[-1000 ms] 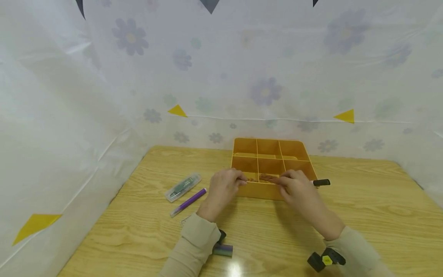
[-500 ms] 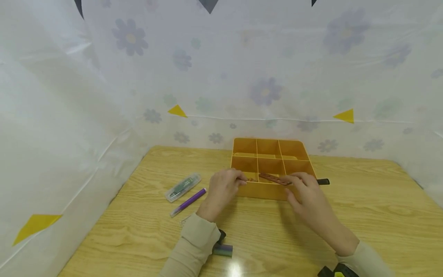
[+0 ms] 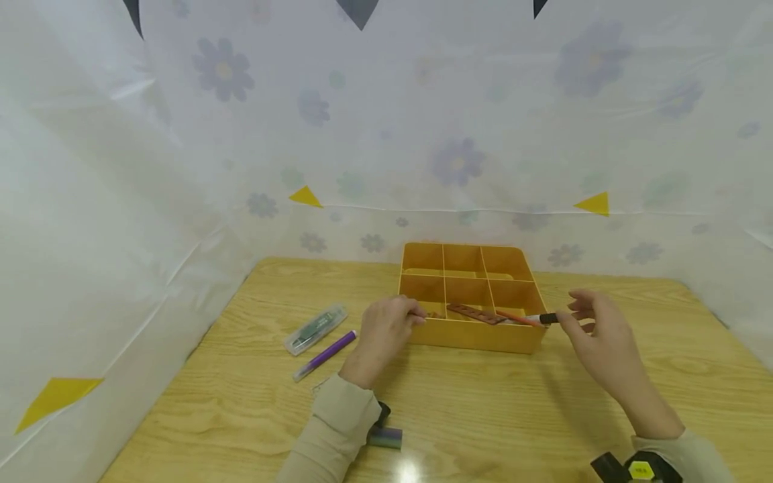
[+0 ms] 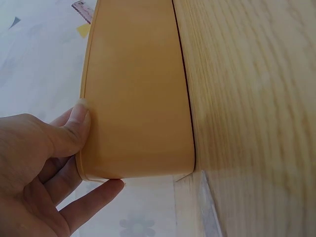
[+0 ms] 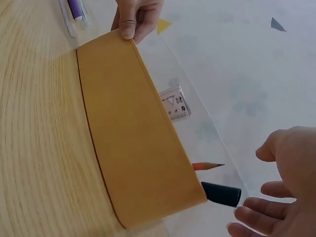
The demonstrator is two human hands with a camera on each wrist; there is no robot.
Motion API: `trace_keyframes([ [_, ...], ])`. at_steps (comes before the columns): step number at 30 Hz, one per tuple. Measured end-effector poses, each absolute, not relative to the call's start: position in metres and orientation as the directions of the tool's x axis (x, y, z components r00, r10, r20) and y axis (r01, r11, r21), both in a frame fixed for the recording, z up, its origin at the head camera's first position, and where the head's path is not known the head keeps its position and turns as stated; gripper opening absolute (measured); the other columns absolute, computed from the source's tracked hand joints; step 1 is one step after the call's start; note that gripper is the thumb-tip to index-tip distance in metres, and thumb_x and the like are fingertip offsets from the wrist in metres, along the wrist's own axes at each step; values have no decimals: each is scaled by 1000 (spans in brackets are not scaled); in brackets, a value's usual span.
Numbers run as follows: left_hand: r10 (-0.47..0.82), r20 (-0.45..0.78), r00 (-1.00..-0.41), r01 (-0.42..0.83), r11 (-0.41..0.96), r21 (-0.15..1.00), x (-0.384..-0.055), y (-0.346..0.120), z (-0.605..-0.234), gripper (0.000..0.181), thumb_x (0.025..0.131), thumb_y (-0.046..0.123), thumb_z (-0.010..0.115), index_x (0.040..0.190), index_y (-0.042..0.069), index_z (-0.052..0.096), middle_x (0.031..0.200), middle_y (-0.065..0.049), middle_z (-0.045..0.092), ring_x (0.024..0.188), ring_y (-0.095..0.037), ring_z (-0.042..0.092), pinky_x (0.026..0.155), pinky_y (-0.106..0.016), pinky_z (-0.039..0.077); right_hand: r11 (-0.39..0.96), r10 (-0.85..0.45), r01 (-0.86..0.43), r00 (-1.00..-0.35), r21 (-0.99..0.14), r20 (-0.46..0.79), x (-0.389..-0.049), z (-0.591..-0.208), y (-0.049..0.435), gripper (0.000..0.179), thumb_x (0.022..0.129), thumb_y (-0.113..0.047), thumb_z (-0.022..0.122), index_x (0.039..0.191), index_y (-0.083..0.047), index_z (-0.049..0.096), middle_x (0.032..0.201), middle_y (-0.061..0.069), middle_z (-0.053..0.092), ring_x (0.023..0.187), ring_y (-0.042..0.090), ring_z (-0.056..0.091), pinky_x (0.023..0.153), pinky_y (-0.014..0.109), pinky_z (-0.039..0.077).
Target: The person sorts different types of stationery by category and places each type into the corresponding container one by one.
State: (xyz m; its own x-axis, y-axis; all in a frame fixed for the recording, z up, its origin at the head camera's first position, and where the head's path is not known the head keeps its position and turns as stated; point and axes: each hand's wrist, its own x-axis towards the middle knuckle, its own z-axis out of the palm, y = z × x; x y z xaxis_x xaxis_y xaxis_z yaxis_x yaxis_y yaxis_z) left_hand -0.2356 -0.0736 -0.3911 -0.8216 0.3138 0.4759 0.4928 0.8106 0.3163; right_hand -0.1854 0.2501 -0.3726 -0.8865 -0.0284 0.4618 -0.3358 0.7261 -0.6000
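Note:
A yellow divided box (image 3: pixel 471 335) stands on the table. My left hand (image 3: pixel 386 332) grips its front left corner, the thumb (image 4: pixel 79 121) on the outer front wall and some fingers behind the rim. Propped over the front rim are a brownish ruler-like strip (image 3: pixel 474 313) with cutouts, a red-orange pencil (image 3: pixel 518 318) and a marker with a black cap (image 3: pixel 547 318). In the right wrist view, the pencil's tip (image 5: pixel 214 165) and the black cap (image 5: pixel 221 193) stick out past the rim. My right hand (image 3: pixel 606 349) is just right of the cap, fingers loosely spread, holding nothing.
Left of the box lie a clear case with green contents (image 3: pixel 315 329) and a purple marker (image 3: pixel 325 355). A purple-green cylinder (image 3: pixel 385 438) is near my left sleeve. A flowered white curtain (image 3: pixel 374 134) hangs behind the table.
My right hand has let go of the brownish strip and moved right, past the marker's cap. The strip now rests on the box's rim, and the pencil has come into view. My left hand stays put.

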Motion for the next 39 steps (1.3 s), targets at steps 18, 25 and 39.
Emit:
trace_keyframes([
  [18, 311, 477, -822, 496, 802, 333, -236, -74, -388, 12, 91, 26, 71, 86, 19, 80, 84, 6, 76, 74, -11, 71, 66, -23, 57, 500, -269, -227, -958, -836, 99, -223, -417, 261, 72, 103, -28, 54, 160, -17, 12, 141, 34, 46, 83, 20, 68, 68, 32, 56],
  [25, 314, 485, -816, 498, 808, 315, -237, -74, -391, 11, 90, 26, 72, 85, 18, 80, 84, 6, 77, 74, -11, 71, 66, -24, 57, 597, -262, -354, -934, -720, 242, -238, -428, 252, 66, 104, -24, 53, 156, -2, 19, 148, 37, 34, 112, 42, 64, 84, 38, 54],
  [39, 318, 480, -818, 498, 810, 312, -233, -73, -390, 13, 91, 27, 70, 87, 20, 79, 84, 6, 75, 74, -11, 70, 67, -24, 57, 574, -199, -251, -966, -779, 164, -234, -426, 249, 64, 108, -38, 40, 159, -11, 13, 160, 32, 15, 133, 54, 42, 103, 71, 34],
])
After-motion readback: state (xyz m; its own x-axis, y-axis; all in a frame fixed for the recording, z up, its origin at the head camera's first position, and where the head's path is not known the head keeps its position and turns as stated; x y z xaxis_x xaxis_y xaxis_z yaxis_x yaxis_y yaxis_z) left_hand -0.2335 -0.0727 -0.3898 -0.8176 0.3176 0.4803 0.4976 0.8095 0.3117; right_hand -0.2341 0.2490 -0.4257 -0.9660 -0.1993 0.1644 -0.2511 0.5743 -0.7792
